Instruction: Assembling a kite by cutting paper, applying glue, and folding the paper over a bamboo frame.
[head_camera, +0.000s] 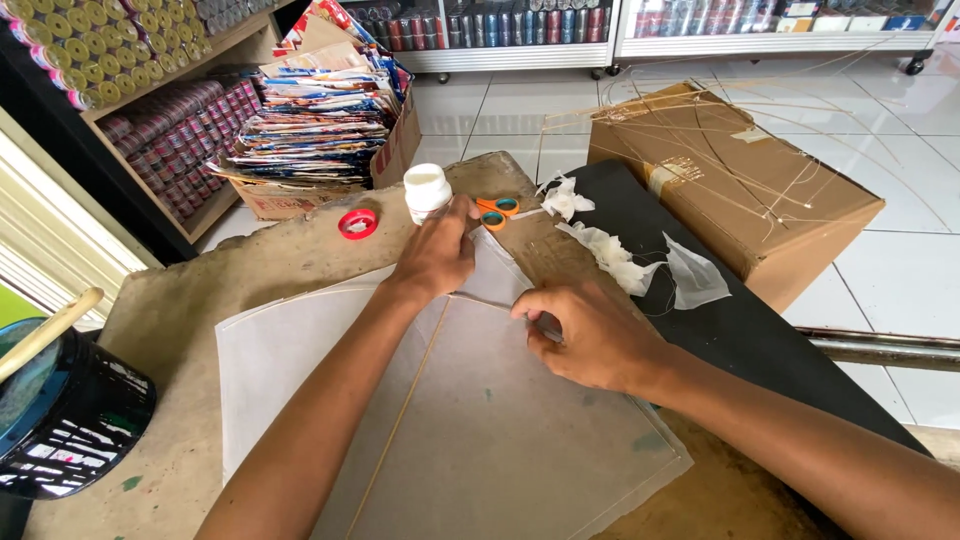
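Kite paper (480, 420), a pale translucent sheet, lies flat on our worn brown work board (230, 285), filling most of its near half. We see a thin bamboo spine (400, 420) running under the sheet, and that gives us the long axis: it goes from the near edge, low in the head view, up and away to the right, toward the sheet's far tip by the scissors (496, 211). A second thin stick crosses it near that tip, bowing from left to right.

Our left hand (437, 252) rests on the far tip, fingers curled down and pressing the paper; it grips nothing we can make out. Our right hand (592, 335) lies on the sheet's right edge, fingers bent and pinched against the paper where the cross stick ends.

Just beyond the left hand stands a white glue bottle (426, 191), with a red tape roll (357, 223) to its left. Torn white scraps (612, 255) lie on the black mat (740, 330), beside a cardboard box (735, 180).
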